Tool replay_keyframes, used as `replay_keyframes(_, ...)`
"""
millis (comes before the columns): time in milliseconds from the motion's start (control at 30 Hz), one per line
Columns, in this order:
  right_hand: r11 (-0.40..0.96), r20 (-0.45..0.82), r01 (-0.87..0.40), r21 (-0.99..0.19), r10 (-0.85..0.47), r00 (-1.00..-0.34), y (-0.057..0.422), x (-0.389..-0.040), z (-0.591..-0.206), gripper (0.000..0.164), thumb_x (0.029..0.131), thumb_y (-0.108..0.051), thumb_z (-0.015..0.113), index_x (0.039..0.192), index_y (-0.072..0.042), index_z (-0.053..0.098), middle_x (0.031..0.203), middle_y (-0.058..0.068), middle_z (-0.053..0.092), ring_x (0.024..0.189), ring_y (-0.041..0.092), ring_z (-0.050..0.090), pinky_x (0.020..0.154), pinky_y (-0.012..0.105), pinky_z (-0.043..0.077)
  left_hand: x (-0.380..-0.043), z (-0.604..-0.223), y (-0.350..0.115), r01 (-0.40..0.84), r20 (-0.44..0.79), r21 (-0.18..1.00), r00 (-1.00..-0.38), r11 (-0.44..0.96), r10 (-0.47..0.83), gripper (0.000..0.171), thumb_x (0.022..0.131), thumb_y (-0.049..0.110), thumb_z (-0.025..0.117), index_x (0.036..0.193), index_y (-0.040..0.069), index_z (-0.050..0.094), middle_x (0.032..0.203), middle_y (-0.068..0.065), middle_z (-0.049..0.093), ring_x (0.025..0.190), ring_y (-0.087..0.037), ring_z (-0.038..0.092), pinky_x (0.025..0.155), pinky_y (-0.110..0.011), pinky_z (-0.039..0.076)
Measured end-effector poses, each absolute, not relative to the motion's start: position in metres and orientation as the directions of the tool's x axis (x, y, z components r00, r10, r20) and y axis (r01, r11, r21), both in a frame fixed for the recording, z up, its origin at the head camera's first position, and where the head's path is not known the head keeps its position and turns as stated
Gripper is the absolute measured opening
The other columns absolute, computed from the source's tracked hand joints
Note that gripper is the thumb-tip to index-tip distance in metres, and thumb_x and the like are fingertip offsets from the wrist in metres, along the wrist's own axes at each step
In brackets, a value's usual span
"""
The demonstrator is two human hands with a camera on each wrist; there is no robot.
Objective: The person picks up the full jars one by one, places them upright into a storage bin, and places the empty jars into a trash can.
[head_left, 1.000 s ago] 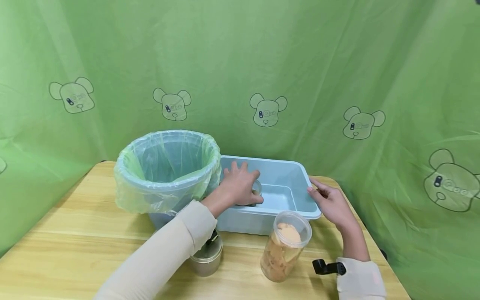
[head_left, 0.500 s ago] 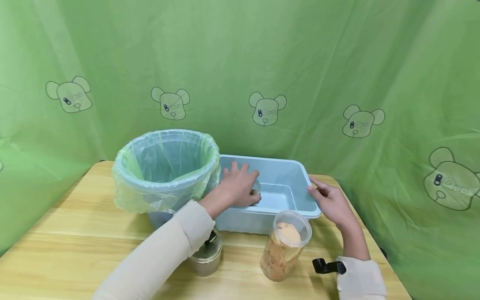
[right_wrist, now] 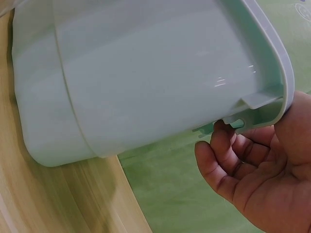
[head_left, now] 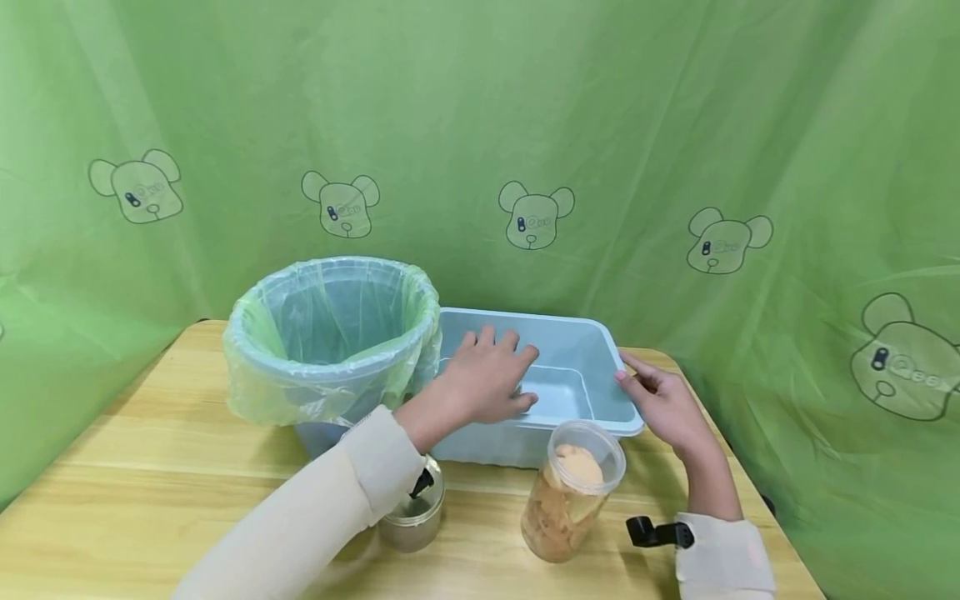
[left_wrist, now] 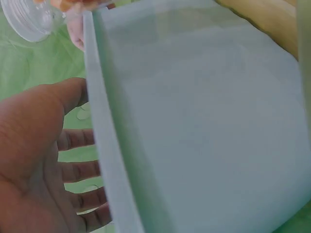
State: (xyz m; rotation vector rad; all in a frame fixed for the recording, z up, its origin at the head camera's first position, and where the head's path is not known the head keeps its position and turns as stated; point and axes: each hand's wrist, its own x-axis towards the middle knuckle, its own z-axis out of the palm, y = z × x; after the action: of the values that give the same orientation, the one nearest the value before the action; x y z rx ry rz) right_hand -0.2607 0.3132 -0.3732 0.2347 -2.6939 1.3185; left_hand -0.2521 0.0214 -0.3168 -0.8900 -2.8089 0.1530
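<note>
A light blue plastic storage tub [head_left: 483, 443] stands on the table, its front wall facing me. Above its left part is my left hand [head_left: 483, 382], fingers spread and reaching past the front rim. In the left wrist view, no object shows in the palm of that hand [left_wrist: 34, 150]. My right hand [head_left: 667, 410] holds the tub's right end, thumb at the rim. The right wrist view has its fingers [right_wrist: 224, 150] curled up under the handle part of the rim. Part of the tub's inside is hidden behind my left hand.
A bin with a green plastic liner [head_left: 315, 387] stands against the tub's left side. In front are a tall clear jar of orange-brown contents [head_left: 551, 517] and a small round container [head_left: 408, 533], partly covered by my left sleeve. A green curtain [head_left: 637, 125] hangs behind the wooden table [head_left: 165, 467].
My left hand has let go of a clear, rounded object in the tub and risen slightly, its fingers spreading. The right hand keeps its hold on the tub's right end.
</note>
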Motion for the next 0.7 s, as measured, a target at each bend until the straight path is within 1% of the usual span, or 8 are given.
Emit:
replay_keyframes(200,0.609,0.188,-0.198,-0.768,-0.081,-0.979,0.313,-0.260,-0.374,0.058,0.108,-0.039,0.051,0.156,-0.007,0.042,0.104,0.019,0.066,0.088,0.018,0.062,0.068,0.028,0.053,-0.238,-0.314,0.025,0.592,0.149,-0.227,-0.763,0.773,0.629,0.059,0.101,0.061,0.050,0.149,0.027,0.047,0.137,-0.003,0.055,0.117,-0.030,0.052,0.092,-0.044,0.044)
replay_keyframes(433,0.607,0.200,-0.212,-0.766,-0.089,-0.976,0.312,-0.261,-0.373,0.058,0.108,-0.039,0.051,0.156,-0.007,0.042,0.105,0.020,0.066,0.090,0.020,0.062,0.069,0.028,0.053,-0.227,-0.311,0.025,0.617,0.213,-0.239,-0.720,0.750,0.660,0.059,0.101,0.063,0.049,0.148,0.028,0.048,0.132,-0.001,0.056,0.112,-0.027,0.053,0.088,-0.041,0.045)
replay_keyframes(567,0.602,0.195,-0.208,-0.770,-0.089,-0.977,0.313,-0.261,-0.373,0.059,0.108,-0.039,0.051,0.156,-0.006,0.041,0.108,0.021,0.067,0.091,0.020,0.063,0.070,0.028,0.054,-0.220,-0.307,0.025,0.641,0.242,-0.260,-0.681,0.723,0.691,0.057,0.103,0.063,0.044,0.147,0.027,0.049,0.131,0.000,0.057,0.110,-0.026,0.055,0.086,-0.040,0.046)
replay_keyframes(700,0.595,0.189,-0.204,-0.778,-0.088,-0.978,0.315,-0.261,-0.374,0.059,0.108,-0.038,0.051,0.156,-0.006,0.040,0.108,0.022,0.067,0.090,0.019,0.064,0.070,0.028,0.054,-0.212,-0.303,0.027,0.661,0.251,-0.271,-0.653,0.699,0.715,0.057,0.105,0.062,0.037,0.149,0.027,0.047,0.130,0.000,0.057,0.110,-0.025,0.055,0.089,-0.040,0.047)
